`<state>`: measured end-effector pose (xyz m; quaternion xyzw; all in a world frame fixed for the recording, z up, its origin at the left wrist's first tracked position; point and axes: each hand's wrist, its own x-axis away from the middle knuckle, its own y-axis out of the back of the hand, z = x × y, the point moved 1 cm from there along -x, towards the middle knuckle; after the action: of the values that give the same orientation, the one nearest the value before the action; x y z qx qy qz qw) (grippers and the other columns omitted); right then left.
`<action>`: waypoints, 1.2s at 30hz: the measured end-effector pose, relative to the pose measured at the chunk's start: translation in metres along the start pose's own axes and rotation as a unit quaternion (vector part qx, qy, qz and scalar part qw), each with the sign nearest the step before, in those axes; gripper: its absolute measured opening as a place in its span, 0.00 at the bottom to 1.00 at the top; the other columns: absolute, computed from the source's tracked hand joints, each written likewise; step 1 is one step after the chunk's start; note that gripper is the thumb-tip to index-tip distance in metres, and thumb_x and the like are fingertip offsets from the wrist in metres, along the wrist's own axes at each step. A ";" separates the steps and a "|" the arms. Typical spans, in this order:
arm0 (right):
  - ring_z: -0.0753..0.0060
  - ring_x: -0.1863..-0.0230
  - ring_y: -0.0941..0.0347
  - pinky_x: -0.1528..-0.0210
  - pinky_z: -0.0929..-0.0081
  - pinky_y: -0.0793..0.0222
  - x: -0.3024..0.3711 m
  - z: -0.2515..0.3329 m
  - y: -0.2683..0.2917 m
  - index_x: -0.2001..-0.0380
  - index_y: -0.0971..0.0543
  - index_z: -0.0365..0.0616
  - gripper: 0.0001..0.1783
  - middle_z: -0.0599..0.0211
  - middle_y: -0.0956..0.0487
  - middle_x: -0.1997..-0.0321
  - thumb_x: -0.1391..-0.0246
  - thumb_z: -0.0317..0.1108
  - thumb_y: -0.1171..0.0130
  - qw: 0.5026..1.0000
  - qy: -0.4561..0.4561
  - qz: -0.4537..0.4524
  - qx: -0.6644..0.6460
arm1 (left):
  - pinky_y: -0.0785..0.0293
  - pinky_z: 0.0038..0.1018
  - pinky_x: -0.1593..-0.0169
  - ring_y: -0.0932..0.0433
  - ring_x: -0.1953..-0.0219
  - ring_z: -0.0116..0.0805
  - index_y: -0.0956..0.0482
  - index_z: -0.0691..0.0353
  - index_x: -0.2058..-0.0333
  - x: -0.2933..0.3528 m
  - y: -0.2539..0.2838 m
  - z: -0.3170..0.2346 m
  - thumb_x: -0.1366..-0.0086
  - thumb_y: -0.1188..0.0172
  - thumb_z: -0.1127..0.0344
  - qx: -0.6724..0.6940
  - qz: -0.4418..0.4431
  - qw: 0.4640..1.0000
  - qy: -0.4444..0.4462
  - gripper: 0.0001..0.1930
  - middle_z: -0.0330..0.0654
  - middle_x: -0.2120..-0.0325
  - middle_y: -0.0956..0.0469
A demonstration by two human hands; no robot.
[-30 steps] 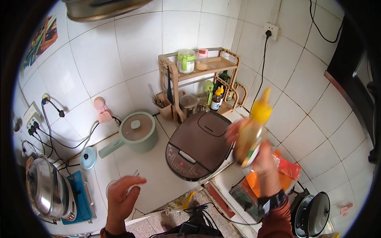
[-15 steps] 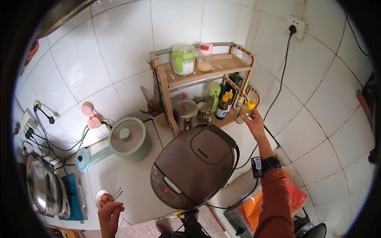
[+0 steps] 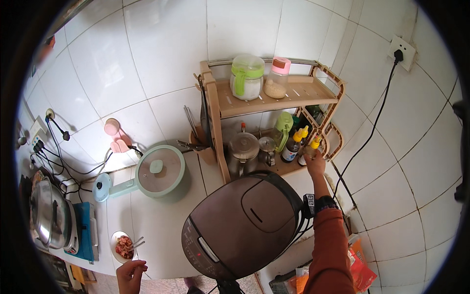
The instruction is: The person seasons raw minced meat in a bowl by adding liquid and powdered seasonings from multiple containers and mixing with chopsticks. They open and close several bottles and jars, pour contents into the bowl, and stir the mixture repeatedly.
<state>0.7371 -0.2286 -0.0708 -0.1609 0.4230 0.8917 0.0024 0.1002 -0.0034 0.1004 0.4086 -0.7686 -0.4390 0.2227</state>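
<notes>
On the right, my right hand (image 3: 316, 163) is wrapped round a small bottle with a yellow nozzle cap (image 3: 315, 144). It holds this bottle at the right end of the rack's lower shelf. Close to it stand dark bottles with yellow nozzle caps (image 3: 292, 148); my fingers hide part of the held bottle's body. At the lower left, my left hand (image 3: 131, 275) is loosely closed, and nothing shows in it. Just beyond it sits a white bowl (image 3: 115, 239) of chopped reddish meat (image 3: 124, 247), with thin metal utensil handles (image 3: 139, 242) over its rim.
A brown rice cooker (image 3: 245, 223) stands in front of the tan two-tier rack (image 3: 223, 110). The rack holds jars, a green-handled jug (image 3: 282, 130) and a steel pot (image 3: 244, 149). Left are a pale green lidded pan (image 3: 164, 176) and a steel-lidded pot (image 3: 48, 215). A black cord (image 3: 377, 120) hangs right.
My right hand has brought the yellow-capped bottle leftward and in to the lower shelf, beside the other bottles. The view has shifted. My left hand stays closed near the bowl.
</notes>
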 end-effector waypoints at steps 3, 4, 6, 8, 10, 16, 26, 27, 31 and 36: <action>0.46 0.55 0.21 0.52 0.57 0.26 0.000 -0.004 0.004 0.42 0.30 0.39 0.39 0.46 0.19 0.55 0.55 0.49 0.31 1.000 -0.017 0.001 0.005 | 0.31 0.26 0.70 0.29 0.76 0.30 0.30 0.64 0.70 0.000 -0.002 0.002 0.38 0.48 0.71 0.161 0.014 0.984 0.081 0.04 0.41 0.79 0.29; 0.50 0.56 0.21 0.54 0.59 0.25 0.002 -0.002 0.007 0.43 0.29 0.40 0.39 0.48 0.19 0.55 0.54 0.50 0.31 1.000 -0.004 -0.017 0.020 | 0.32 0.26 0.70 0.29 0.76 0.29 0.30 0.65 0.70 0.000 -0.002 0.002 0.39 0.47 0.70 0.163 0.019 0.982 0.087 0.04 0.40 0.79 0.29; 0.56 0.58 0.20 0.58 0.62 0.25 0.010 0.007 0.013 0.44 0.28 0.40 0.38 0.51 0.19 0.56 0.54 0.51 0.31 0.997 -0.012 -0.047 0.055 | 0.32 0.27 0.70 0.31 0.76 0.28 0.29 0.65 0.71 -0.002 -0.002 0.002 0.40 0.47 0.69 0.168 0.028 0.980 0.099 0.05 0.40 0.79 0.29; 0.56 0.62 0.20 0.61 0.62 0.25 0.019 0.017 0.020 0.44 0.28 0.41 0.37 0.52 0.18 0.61 0.55 0.48 0.30 0.999 -0.001 -0.054 -0.004 | 0.32 0.28 0.70 0.31 0.76 0.28 0.29 0.65 0.71 -0.003 -0.003 0.002 0.40 0.47 0.69 0.170 0.029 0.979 0.111 0.05 0.40 0.79 0.29; 0.57 0.65 0.20 0.63 0.63 0.26 0.027 0.031 0.019 0.44 0.28 0.41 0.36 0.55 0.18 0.65 0.55 0.46 0.29 0.999 0.030 -0.026 -0.037 | 0.33 0.28 0.70 0.31 0.76 0.28 0.29 0.65 0.72 -0.002 -0.005 0.000 0.40 0.47 0.69 0.174 0.023 0.977 0.117 0.05 0.40 0.79 0.29; 0.61 0.71 0.19 0.68 0.64 0.26 0.017 0.060 0.004 0.45 0.28 0.41 0.36 0.62 0.18 0.76 0.52 0.49 0.31 0.991 0.121 0.056 0.018 | 0.32 0.29 0.68 0.29 0.74 0.28 0.29 0.65 0.72 0.001 -0.017 -0.002 0.39 0.47 0.69 0.206 0.016 0.972 0.110 0.06 0.40 0.77 0.26; 0.52 0.65 0.20 0.67 0.57 0.26 0.012 0.074 -0.002 0.52 0.32 0.52 0.34 0.61 0.19 0.64 0.59 0.52 0.28 0.985 0.148 0.009 0.084 | 0.27 0.27 0.65 0.24 0.72 0.31 0.25 0.69 0.68 0.000 -0.036 0.014 0.39 0.45 0.70 0.207 0.030 0.968 0.141 0.07 0.46 0.72 0.21; 0.51 0.64 0.20 0.66 0.55 0.26 0.013 0.074 -0.002 0.52 0.32 0.53 0.34 0.61 0.19 0.60 0.59 0.52 0.28 0.985 0.154 0.021 0.081 | 0.27 0.27 0.65 0.23 0.72 0.31 0.25 0.69 0.68 -0.001 -0.037 0.013 0.39 0.45 0.70 0.225 0.027 0.962 0.154 0.07 0.46 0.72 0.21; 0.49 0.58 0.21 0.59 0.56 0.25 0.016 0.073 -0.006 0.49 0.33 0.52 0.35 0.58 0.20 0.55 0.58 0.48 0.28 0.982 0.178 0.053 -0.025 | 0.28 0.27 0.66 0.24 0.72 0.30 0.26 0.69 0.69 -0.005 -0.040 0.008 0.40 0.46 0.71 0.208 0.037 0.967 0.143 0.06 0.45 0.73 0.22; 0.50 0.51 0.24 0.51 0.60 0.27 0.022 0.067 -0.012 0.45 0.31 0.47 0.37 0.55 0.22 0.52 0.57 0.45 0.28 0.981 0.182 0.033 -0.058 | 0.30 0.26 0.66 0.27 0.72 0.31 0.27 0.68 0.71 -0.007 -0.038 0.004 0.42 0.46 0.70 0.216 0.060 0.973 0.047 0.06 0.42 0.76 0.26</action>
<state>0.6988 -0.1725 -0.0467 -0.3065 0.3685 0.8703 -0.1134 0.1175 -0.0057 0.0661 0.4205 -0.8571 -0.2284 0.1910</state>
